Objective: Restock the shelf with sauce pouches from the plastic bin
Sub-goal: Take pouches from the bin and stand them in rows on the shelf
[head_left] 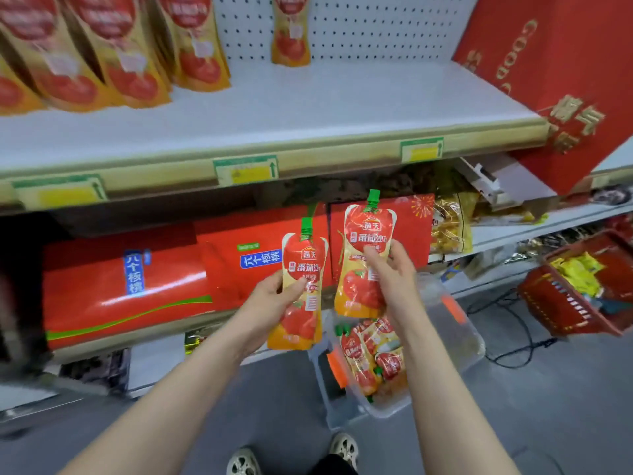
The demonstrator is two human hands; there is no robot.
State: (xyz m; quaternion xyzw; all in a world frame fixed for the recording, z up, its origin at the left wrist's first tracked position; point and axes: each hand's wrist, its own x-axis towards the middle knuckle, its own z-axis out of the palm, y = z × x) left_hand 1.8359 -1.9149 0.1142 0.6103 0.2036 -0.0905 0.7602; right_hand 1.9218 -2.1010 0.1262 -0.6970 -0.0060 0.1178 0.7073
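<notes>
Shelf: the upper shelf (308,108) has a wide bare stretch from its middle to the right. I judge that gap is where my load belongs.
Red boxes: I count three red boxes (120,286) on the level below, lying long side out. They are not part of my job.
Plastic bin: the clear plastic bin (455,341) sits on the floor just below my right forearm, close to the shelving so each reach stays short.
Bin stock: the pouches left in the bin (370,351) lie loosely piled. I make out at least three, and the rest overlap too much to count.
Shelved pouches: a leaning row (120,53) fills the left end, about five fronts though blurred, and one lone pouch (291,36) stands against the pegboard.
Hands: my left hand (270,299) grips one pouch with the thumb across its front. My right hand (397,269) grips the other from its right edge.
Held pouches: two in all, one per hand. The left pouch (303,265) and the right pouch (368,234) are upright, green caps up and labels facing me, in front of the lower level and above the bin, ready to stand face-out.
</notes>
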